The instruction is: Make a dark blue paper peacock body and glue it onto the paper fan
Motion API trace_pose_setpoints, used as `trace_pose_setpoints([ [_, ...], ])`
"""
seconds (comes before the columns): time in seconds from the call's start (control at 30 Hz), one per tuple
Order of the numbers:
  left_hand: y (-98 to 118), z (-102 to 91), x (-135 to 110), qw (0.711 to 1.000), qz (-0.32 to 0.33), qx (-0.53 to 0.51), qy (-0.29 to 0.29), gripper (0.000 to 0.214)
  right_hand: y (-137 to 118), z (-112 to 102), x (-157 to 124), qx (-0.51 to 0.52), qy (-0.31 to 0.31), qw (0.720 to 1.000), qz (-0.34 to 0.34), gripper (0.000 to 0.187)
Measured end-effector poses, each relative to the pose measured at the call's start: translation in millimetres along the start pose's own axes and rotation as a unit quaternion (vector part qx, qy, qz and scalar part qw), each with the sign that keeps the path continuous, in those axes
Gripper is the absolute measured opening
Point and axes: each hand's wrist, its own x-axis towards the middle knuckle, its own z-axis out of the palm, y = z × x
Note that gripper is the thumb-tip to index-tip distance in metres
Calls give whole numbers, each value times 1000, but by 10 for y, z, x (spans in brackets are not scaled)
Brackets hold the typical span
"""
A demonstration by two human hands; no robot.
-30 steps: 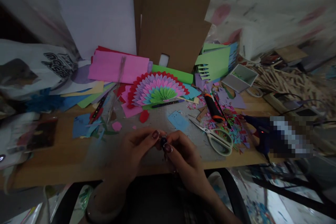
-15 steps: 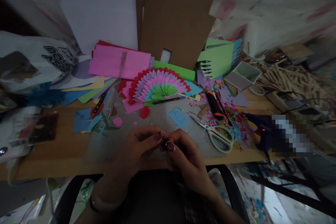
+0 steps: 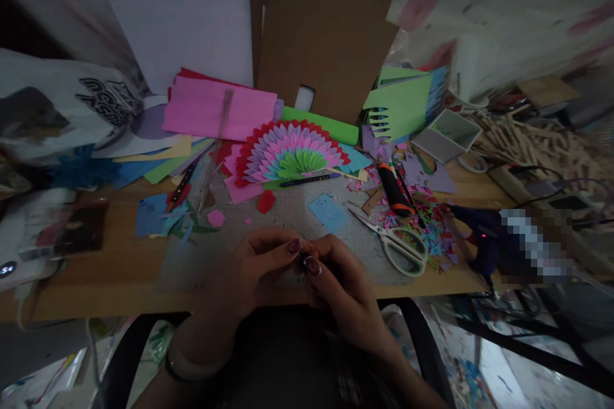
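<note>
My left hand (image 3: 256,268) and my right hand (image 3: 340,287) meet above the front edge of the cutting mat (image 3: 220,262). Both are closed, fingertips pinched together round a small dark piece (image 3: 303,259), mostly hidden and too small to name. Beyond them lies a layered paper fan (image 3: 292,153) in red, purple, pink, blue and green, with a dark pen (image 3: 309,180) along its lower edge. A light blue paper piece (image 3: 328,212) rests on the mat just past my right hand. To its right are scissors (image 3: 396,243) with pale handles.
An orange-and-black tool handle (image 3: 395,190) lies among paper scraps (image 3: 434,227). Farther right is a glue gun (image 3: 480,236) with a red light. Pink paper sheets (image 3: 220,105) and a cardboard panel (image 3: 326,25) stand at the back. A white device (image 3: 29,249) sits at left.
The camera view has shifted slightly. Both hands stay together in nearly the same pinch, with only a very small movement of the fingertips.
</note>
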Motion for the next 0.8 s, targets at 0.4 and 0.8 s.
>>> trace_pose_setpoints([
  [0.4,-14,-87,-81,992,21,112,45,20,58,-50,10,1,-5,998,65,34],
  [0.8,-214,-168,-46,953,132,235,137,4,211,-41,123,102,25,992,70,32],
])
